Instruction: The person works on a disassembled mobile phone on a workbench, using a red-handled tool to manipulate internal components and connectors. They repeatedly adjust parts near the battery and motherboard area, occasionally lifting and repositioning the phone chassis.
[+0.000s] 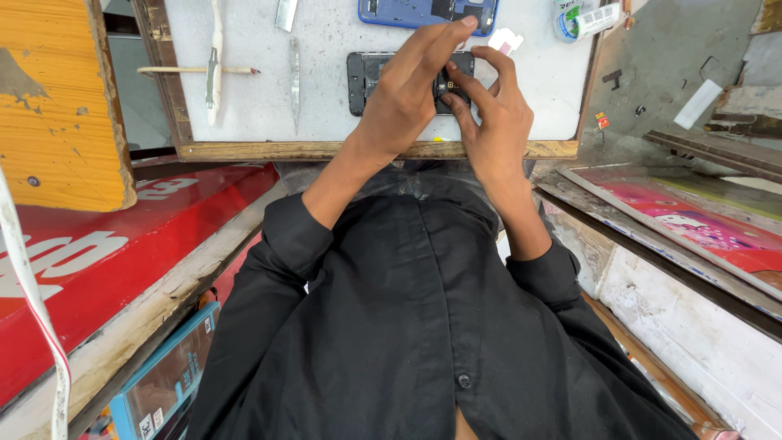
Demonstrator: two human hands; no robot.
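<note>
**Opened phone under both hands on the white work board**

Black shirt fabric (pixel 423 326) fills the near field, with both sleeves seen running up toward the bench. Beyond it, a wooden-framed white work board (pixel 244 122) is noted, its front rail just past the wrists.

On the board, near its front edge, a dark opened phone body (pixel 366 77) is seen lying flat, back cover off. The left hand (pixel 407 94) is laid over its middle, fingers extended and pressing down; nothing is clasped in it. The right hand (pixel 493 114) is drawn into a narrow pinch at the phone's right end, thumb and forefinger closed on or against a small internal part; whether the part is actually gripped cannot be told, since the fingers hide it.

Handling judgement: the phone is taken to be light, stiff and thin, with exposed fragile internals. Hold is best taken at the outer frame edges, not on the open board area. Small parts are likely slippery and easily lost.

Farther left on the board, a white-handled tool (pixel 214 65), a thin wooden stick (pixel 195 71) and metal tweezers (pixel 295 77) are recorded. At the far edge, a blue phone shell (pixel 399 12) and a tape roll (pixel 570 20) are seen.
</note>
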